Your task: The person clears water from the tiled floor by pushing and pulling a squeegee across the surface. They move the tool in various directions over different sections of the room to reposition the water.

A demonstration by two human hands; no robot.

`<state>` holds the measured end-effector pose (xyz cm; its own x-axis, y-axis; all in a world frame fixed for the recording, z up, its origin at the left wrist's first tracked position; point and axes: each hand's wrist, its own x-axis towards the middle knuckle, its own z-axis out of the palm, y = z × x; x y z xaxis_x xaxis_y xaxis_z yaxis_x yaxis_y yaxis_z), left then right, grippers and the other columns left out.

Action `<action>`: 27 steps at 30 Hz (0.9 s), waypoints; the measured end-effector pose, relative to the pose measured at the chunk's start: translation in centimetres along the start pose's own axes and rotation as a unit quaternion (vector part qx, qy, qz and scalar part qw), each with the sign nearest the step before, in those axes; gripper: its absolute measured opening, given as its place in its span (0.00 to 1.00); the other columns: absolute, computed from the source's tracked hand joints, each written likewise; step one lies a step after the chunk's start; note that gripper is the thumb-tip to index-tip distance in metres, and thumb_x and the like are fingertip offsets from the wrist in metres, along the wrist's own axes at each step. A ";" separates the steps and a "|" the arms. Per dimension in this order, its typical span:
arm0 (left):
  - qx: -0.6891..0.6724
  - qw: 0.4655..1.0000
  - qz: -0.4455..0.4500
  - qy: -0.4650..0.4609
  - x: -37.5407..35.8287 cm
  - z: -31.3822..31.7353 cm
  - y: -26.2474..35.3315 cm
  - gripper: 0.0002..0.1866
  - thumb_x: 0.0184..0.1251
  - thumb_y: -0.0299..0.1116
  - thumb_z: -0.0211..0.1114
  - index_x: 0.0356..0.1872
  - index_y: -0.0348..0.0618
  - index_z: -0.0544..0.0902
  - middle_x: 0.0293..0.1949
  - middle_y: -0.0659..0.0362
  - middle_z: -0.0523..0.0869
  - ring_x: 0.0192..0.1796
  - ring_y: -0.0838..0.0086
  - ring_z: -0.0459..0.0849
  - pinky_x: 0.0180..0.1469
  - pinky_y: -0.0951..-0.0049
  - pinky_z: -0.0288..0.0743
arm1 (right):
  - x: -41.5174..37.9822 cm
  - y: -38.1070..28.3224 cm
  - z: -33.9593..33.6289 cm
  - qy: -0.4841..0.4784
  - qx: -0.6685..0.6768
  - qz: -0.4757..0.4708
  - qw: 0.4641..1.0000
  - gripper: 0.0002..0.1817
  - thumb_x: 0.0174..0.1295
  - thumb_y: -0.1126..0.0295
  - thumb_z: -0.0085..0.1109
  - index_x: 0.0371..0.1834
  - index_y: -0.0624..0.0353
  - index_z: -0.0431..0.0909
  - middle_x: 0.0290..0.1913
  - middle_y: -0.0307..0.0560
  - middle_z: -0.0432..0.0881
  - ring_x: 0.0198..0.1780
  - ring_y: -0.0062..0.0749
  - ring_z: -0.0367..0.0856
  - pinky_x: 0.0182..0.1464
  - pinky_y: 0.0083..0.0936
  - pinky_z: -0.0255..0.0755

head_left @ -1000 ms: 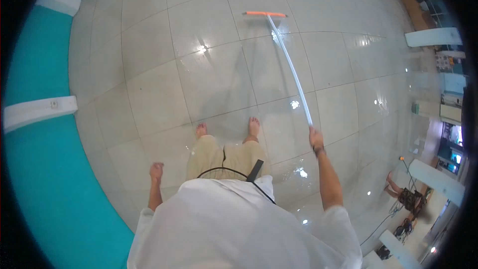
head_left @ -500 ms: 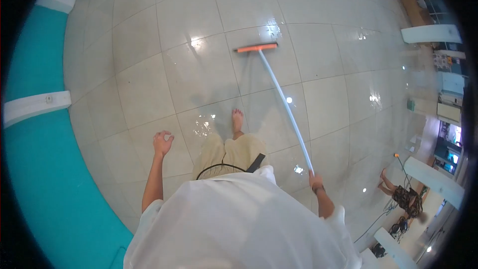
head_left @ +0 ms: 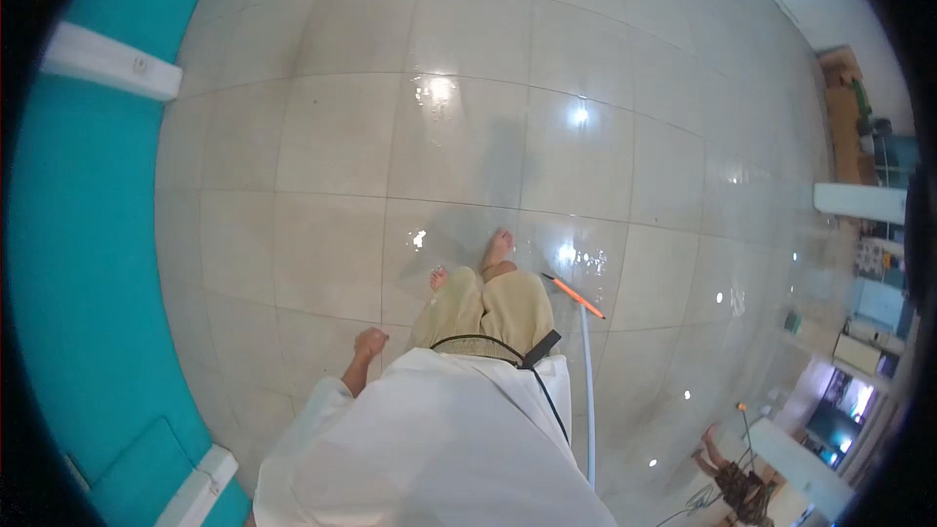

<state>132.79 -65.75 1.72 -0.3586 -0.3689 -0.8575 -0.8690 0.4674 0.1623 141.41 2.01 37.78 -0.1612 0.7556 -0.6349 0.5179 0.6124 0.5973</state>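
Observation:
A floor squeegee with an orange head (head_left: 574, 296) and a long white handle (head_left: 588, 390) rests on the wet tile floor, close beside my right leg. The handle runs down along my right side and disappears behind my white shirt (head_left: 429, 449). My right hand is hidden there and does not show. My left hand (head_left: 369, 342) hangs by my left thigh with the fingers curled and nothing in it. My bare feet (head_left: 496, 249) stand on the glossy tiles.
A teal wall (head_left: 88, 234) with white strips (head_left: 112, 63) curves along the left. Another person (head_left: 732, 483) crouches at the lower right near cables. White furniture and shelves (head_left: 859, 200) stand along the right edge.
The squeegee head has been drawn from far out in front back to my right foot. My right hand has dropped out of sight. The view has turned to the right.

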 end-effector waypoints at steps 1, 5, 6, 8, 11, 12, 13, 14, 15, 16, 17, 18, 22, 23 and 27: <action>-0.052 0.997 -0.057 -0.022 -2.6 0.5 -0.1 0.20 0.46 0.46 0.54 0.36 0.43 0.77 0.40 0.50 0.77 0.46 0.57 0.73 0.48 0.63 0.65 | -0.4 -0.9 -1.1 0.016 0.010 -0.015 1.000 0.31 0.53 0.42 0.35 0.17 0.64 0.71 0.17 0.54 0.71 0.22 0.41 0.70 0.26 0.35 0.62; 0.024 0.994 -0.051 -0.091 -3.3 4.7 -4.6 0.22 0.47 0.48 0.54 0.38 0.41 0.76 0.39 0.49 0.77 0.46 0.55 0.72 0.48 0.59 0.64 | -2.0 -7.9 -6.2 0.083 0.099 -0.125 0.984 0.29 0.53 0.44 0.38 0.12 0.61 0.68 0.13 0.48 0.69 0.16 0.34 0.68 0.19 0.31 0.60; -0.019 0.989 -0.101 -0.108 -3.7 3.7 -3.6 0.23 0.48 0.48 0.53 0.39 0.40 0.76 0.39 0.49 0.77 0.46 0.55 0.72 0.49 0.58 0.64 | -2.2 -10.6 -7.6 0.097 0.129 -0.163 0.973 0.28 0.54 0.45 0.38 0.11 0.60 0.67 0.11 0.47 0.68 0.15 0.33 0.67 0.17 0.30 0.60; 0.016 0.994 -0.072 -0.086 0.1 3.8 -4.6 0.22 0.48 0.47 0.54 0.39 0.40 0.76 0.39 0.49 0.77 0.45 0.56 0.73 0.48 0.60 0.64 | -2.6 -17.2 -10.6 0.104 0.207 -0.247 0.941 0.28 0.54 0.46 0.39 0.09 0.58 0.65 0.09 0.44 0.67 0.12 0.29 0.66 0.14 0.28 0.59; -0.117 0.992 -0.051 0.011 2.6 -1.3 -1.2 0.21 0.49 0.46 0.54 0.38 0.40 0.76 0.37 0.51 0.78 0.43 0.59 0.74 0.45 0.65 0.66 | 1.9 -30.5 -13.5 -0.045 0.407 -0.306 0.859 0.22 0.57 0.52 0.41 0.09 0.50 0.57 0.06 0.32 0.57 0.07 0.18 0.55 0.09 0.20 0.51; -0.285 0.953 -0.058 0.083 3.0 -3.8 1.6 0.19 0.50 0.44 0.55 0.38 0.40 0.76 0.37 0.52 0.78 0.42 0.61 0.75 0.44 0.67 0.66 | 1.7 -36.1 -15.8 -0.120 0.425 -0.339 0.831 0.21 0.57 0.52 0.41 0.10 0.50 0.58 0.07 0.32 0.57 0.09 0.17 0.55 0.10 0.18 0.52; -0.333 0.936 -0.042 0.110 3.2 -6.3 4.8 0.18 0.50 0.43 0.55 0.37 0.40 0.76 0.35 0.53 0.79 0.39 0.64 0.75 0.42 0.70 0.67 | 2.0 -42.2 -17.9 -0.126 0.389 -0.383 0.828 0.20 0.57 0.51 0.38 0.15 0.53 0.63 0.10 0.37 0.63 0.10 0.21 0.61 0.11 0.19 0.57; -0.380 0.914 -0.024 0.139 4.0 -9.0 7.7 0.16 0.51 0.41 0.55 0.35 0.39 0.76 0.34 0.55 0.79 0.37 0.68 0.76 0.40 0.72 0.67 | -0.7 -48.7 -20.6 -0.182 0.427 -0.369 0.805 0.18 0.57 0.52 0.40 0.18 0.53 0.63 0.10 0.35 0.61 0.11 0.20 0.61 0.12 0.19 0.57; -0.401 0.904 0.015 0.147 3.8 -12.4 10.9 0.15 0.52 0.40 0.54 0.35 0.39 0.76 0.33 0.56 0.79 0.37 0.71 0.75 0.40 0.74 0.67 | -1.3 -54.7 -22.1 -0.211 0.431 -0.421 0.770 0.16 0.57 0.54 0.42 0.20 0.52 0.63 0.11 0.33 0.60 0.11 0.20 0.60 0.13 0.19 0.57; -0.423 0.892 0.049 0.150 3.4 -15.0 13.9 0.14 0.53 0.38 0.54 0.35 0.39 0.76 0.33 0.57 0.79 0.36 0.74 0.74 0.40 0.76 0.67 | -3.9 -60.1 -23.9 -0.194 0.421 -0.434 0.772 0.14 0.56 0.57 0.44 0.20 0.52 0.64 0.11 0.33 0.58 0.11 0.19 0.60 0.13 0.19 0.57; -0.455 0.878 0.079 0.126 4.0 -16.6 16.0 0.14 0.54 0.38 0.53 0.36 0.39 0.76 0.33 0.58 0.78 0.37 0.76 0.74 0.40 0.77 0.66 | -7.4 -65.8 -25.3 -0.167 0.461 -0.430 0.758 0.13 0.56 0.57 0.45 0.21 0.53 0.64 0.12 0.34 0.61 0.12 0.20 0.61 0.14 0.19 0.58; -0.485 0.860 0.116 0.106 5.0 -18.7 18.4 0.14 0.55 0.39 0.53 0.36 0.40 0.76 0.34 0.59 0.78 0.37 0.77 0.73 0.41 0.79 0.66 | -9.0 -71.0 -27.2 -0.240 0.411 -0.471 0.743 0.13 0.56 0.57 0.44 0.23 0.54 0.65 0.14 0.36 0.64 0.14 0.21 0.62 0.16 0.19 0.60; -0.589 0.795 0.137 -0.039 4.0 -28.1 29.1 0.24 0.59 0.51 0.46 0.45 0.41 0.69 0.35 0.59 0.75 0.40 0.76 0.73 0.43 0.77 0.68 | -20.4 -87.9 -29.1 -0.330 0.385 -0.503 0.700 0.15 0.55 0.55 0.42 0.22 0.54 0.66 0.17 0.38 0.66 0.18 0.23 0.65 0.19 0.22 0.60; -0.592 0.794 0.135 -0.039 3.7 -30.3 31.0 0.24 0.59 0.51 0.46 0.45 0.41 0.69 0.35 0.59 0.75 0.40 0.76 0.73 0.43 0.77 0.68 | -25.2 -89.4 -29.7 -0.301 0.350 -0.498 0.734 0.15 0.52 0.54 0.44 0.24 0.54 0.67 0.18 0.38 0.67 0.20 0.23 0.66 0.21 0.23 0.61; -0.730 0.646 0.140 -0.176 3.0 -39.5 34.5 0.26 0.57 0.55 0.45 0.46 0.42 0.67 0.31 0.56 0.76 0.31 0.74 0.77 0.34 0.70 0.73 | -36.1 -92.9 -29.8 -0.294 0.154 -0.489 0.807 0.16 0.42 0.52 0.54 0.26 0.52 0.71 0.21 0.35 0.66 0.27 0.23 0.65 0.28 0.25 0.60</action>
<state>88.25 -82.47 24.01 -0.6953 -0.1086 -0.7105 -0.2746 -0.8734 0.4023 74.12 -75.25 19.85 -0.2390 -0.3498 -0.9058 0.5838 0.6937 -0.4219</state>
